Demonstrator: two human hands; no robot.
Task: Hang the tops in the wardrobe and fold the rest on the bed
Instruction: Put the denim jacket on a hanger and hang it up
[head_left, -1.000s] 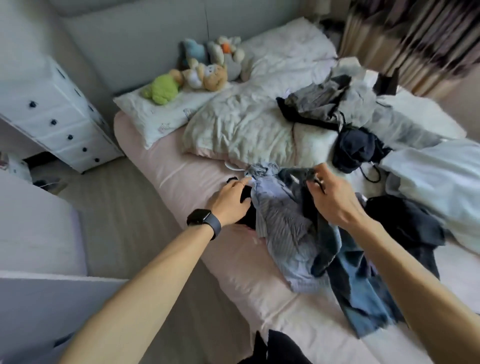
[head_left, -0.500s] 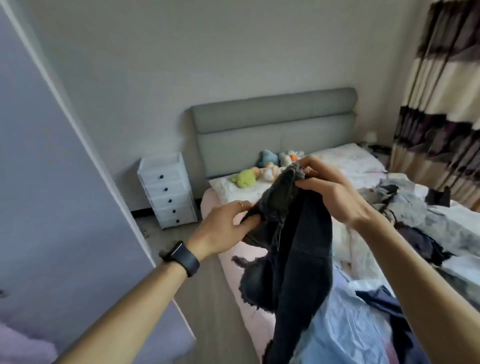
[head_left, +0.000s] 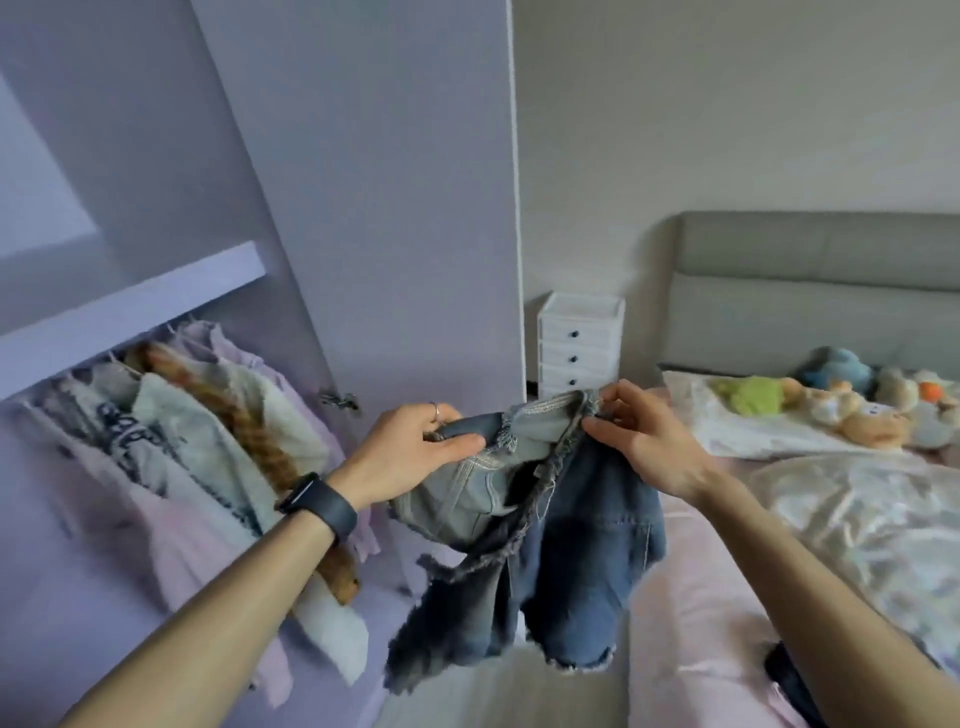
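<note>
A blue denim garment with frayed edges hangs in the air between the wardrobe and the bed. My left hand grips its top edge on the left, and my right hand pinches the top edge on the right. The open lilac wardrobe stands at the left, with several tops hanging under its shelf. The bed with a pink sheet lies at the right.
A white quilt covers the bed's right part, with soft toys on a pillow by the grey headboard. A small white drawer unit stands between wardrobe door and bed. A dark garment lies at the bed's lower right.
I have lifted the denim garment off the pile on the bed and turned left toward the open wardrobe. Both hands have shifted along its top edge and spread it out.
</note>
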